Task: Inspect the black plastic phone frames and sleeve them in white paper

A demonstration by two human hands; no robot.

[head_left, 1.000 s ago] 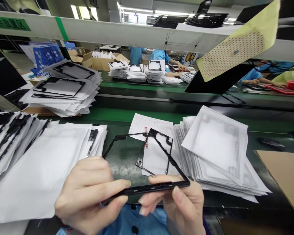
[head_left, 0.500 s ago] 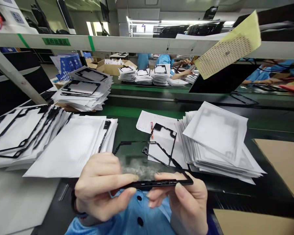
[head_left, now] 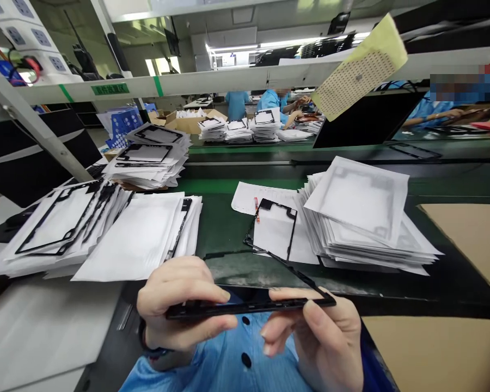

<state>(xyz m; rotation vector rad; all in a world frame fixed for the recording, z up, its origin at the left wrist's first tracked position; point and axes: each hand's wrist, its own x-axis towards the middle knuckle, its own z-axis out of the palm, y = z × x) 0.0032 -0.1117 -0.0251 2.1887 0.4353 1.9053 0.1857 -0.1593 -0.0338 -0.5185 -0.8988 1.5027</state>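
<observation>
One black frame (head_left: 249,308), at the lower centre of the frame, its near bar almost level and its far side reaching out above the green bench (head_left: 222,228).

One left hand (head_left: 183,302), ours: thumb below and fingers above, pinching the near bar toward its left end.

One right hand (head_left: 330,332), ours: thumb tip on the near bar by the right corner, fingers behind, gripping; the exact contact of the lower fingers we cannot tell.

One second frame (head_left: 293,234), black, just beyond the held one as we see it, lying over white paper, with one red pen (head_left: 257,209) beside it.

One large paper stack (head_left: 351,201), centre right, its top sheet askew.

Two piles at left: white sheets (head_left: 134,234), and sheets with black frames (head_left: 55,226) farther left.

One further pile (head_left: 147,158), upper left; one yellow sheet (head_left: 359,73), upper right, slanted across the rail (head_left: 212,81).
</observation>
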